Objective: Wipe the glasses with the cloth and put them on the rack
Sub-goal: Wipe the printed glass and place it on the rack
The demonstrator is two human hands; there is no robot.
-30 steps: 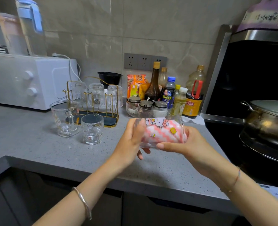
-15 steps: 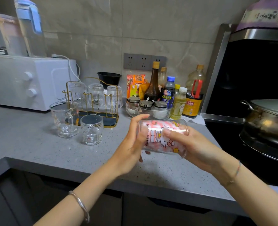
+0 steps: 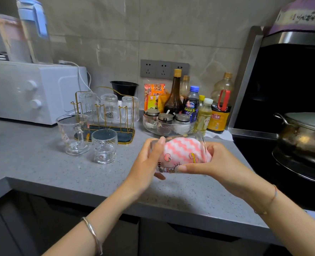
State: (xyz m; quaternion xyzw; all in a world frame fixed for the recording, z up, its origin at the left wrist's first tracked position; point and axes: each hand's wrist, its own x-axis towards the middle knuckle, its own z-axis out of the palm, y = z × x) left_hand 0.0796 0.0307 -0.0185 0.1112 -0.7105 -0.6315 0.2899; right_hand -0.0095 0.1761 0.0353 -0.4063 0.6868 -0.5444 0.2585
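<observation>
2 hands hold the printed glass point(image 3: 173, 157) sideways above the counter point(image 3: 42, 169): your left hand point(image 3: 145, 163) clasps its base, your right hand point(image 3: 215, 163) grips the rim with the pink cloth point(image 3: 182, 150) stuffed inside. It's likely slick, fragile; hold the wall, not the rim.

Even, diffuse indoor light falls from above, leaving the grey table point(image 3: 42, 163) evenly lit with only soft, short shadows under the hands. Cabinets below the table edge fall into deep shade, and the recess right of the table is almost black. Pale highlights sit on the pot point(image 3: 304, 137) and on the wall tiles above the table. Wide-angle distortion bends lines toward the frame edges. The blue-lidded jug point(image 3: 33, 28), far upper left of the table, is smeared and soft.
</observation>
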